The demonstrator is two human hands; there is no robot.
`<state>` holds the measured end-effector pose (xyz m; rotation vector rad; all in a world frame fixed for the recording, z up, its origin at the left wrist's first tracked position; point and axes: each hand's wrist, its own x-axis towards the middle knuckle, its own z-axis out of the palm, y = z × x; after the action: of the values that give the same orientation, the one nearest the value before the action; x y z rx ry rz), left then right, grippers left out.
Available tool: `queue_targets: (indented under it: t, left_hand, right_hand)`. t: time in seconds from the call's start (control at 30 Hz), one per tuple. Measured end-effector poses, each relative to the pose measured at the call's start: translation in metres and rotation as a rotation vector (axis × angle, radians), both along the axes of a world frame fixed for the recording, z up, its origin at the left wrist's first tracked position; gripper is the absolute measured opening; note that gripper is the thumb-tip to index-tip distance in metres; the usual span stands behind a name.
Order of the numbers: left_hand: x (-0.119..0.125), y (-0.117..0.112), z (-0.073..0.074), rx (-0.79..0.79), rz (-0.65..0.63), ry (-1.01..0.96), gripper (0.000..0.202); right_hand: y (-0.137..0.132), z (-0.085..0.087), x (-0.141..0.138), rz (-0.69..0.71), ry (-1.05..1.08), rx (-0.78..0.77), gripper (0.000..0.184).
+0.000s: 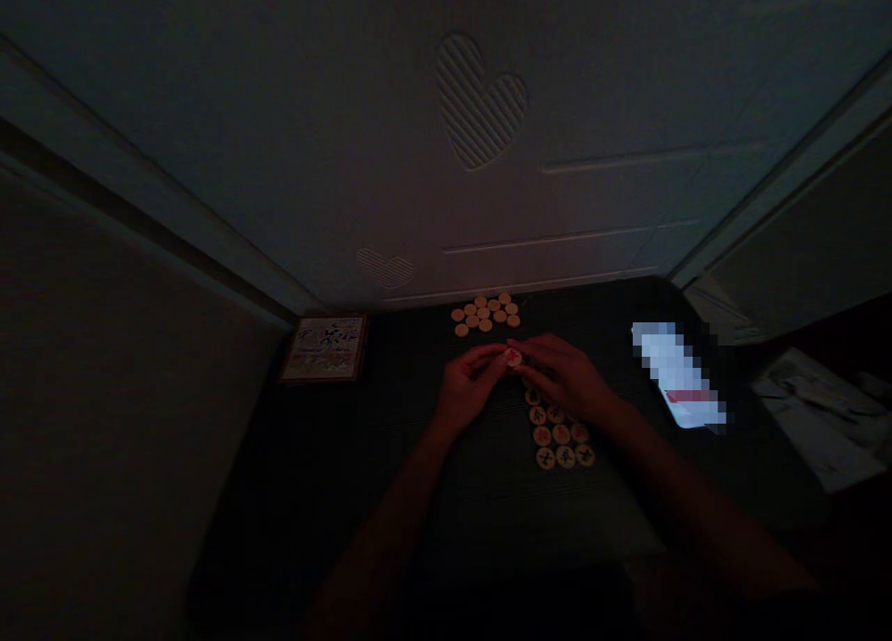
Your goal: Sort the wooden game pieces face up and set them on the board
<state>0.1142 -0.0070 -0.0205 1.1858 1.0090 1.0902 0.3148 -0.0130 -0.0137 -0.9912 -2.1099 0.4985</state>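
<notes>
Pale tan round disc with a red character (514, 357), face towards the camera, held above the table between the fingertips of both hands. Left hand (468, 384): thumb and forefinger pinch the disc's left side, hand angled up and to the right. Right hand (566, 373): thumb and forefinger close on the right side, back of the hand uppermost, wrist slightly bent. Forearms slant inward from the lower corners.

Beneath and beside the right hand: rows of tan discs with red or black characters (561, 434), partly covered by it. Beyond the fingertips, near the wall: a cluster of plain-faced tan discs (483, 313). Dark table (390, 455) below. Far left: flat square box with printed lid (326, 348). Right: lit phone, screen pixelated (673, 367). Behind: pale wall panel with raised hearts (390, 139).
</notes>
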Motion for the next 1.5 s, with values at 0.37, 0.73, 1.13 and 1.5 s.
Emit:
queue_targets:
  t: [0.37,0.73,1.13,1.5]
  left_hand:
    - [-0.001,0.0,-0.005,-0.002,-0.06,-0.004,0.041]
    - [0.001,0.0,0.002,-0.025,-0.03,0.014,0.038]
    - [-0.001,0.0,-0.003,-0.04,-0.038,0.048,0.04]
    - [0.0,0.0,-0.002,-0.032,-0.006,0.071,0.038]
  right_hand:
    - [-0.001,0.003,0.0,0.014,0.01,-0.027,0.051]
    - [0.0,0.004,0.001,0.016,0.027,-0.046,0.047]
    - [0.001,0.004,0.002,0.015,0.038,-0.039,0.045]
    - [0.0,0.003,0.002,-0.021,0.04,-0.051,0.045]
